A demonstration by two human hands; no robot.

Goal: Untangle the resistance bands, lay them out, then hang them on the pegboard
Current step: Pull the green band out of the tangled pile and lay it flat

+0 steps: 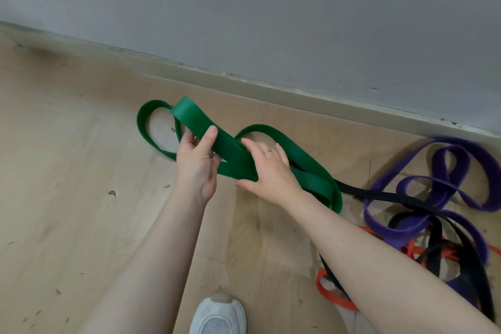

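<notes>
Four bands: L hand [196,163] grips green band [233,154] (R hand [268,171] flat on it); purple [444,184], black [385,194], orange [328,293] tangled.

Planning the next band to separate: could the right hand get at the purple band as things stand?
Probably yes. The right hand rests flat on the green band, holding nothing, and the purple band lies to its right with its upper loops uncovered. A black band crosses its lower part, though.

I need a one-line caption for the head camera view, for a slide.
Both hands work on the green band on the floor: left hand grips it, right hand presses flat; purple band still tangled with others.
</notes>
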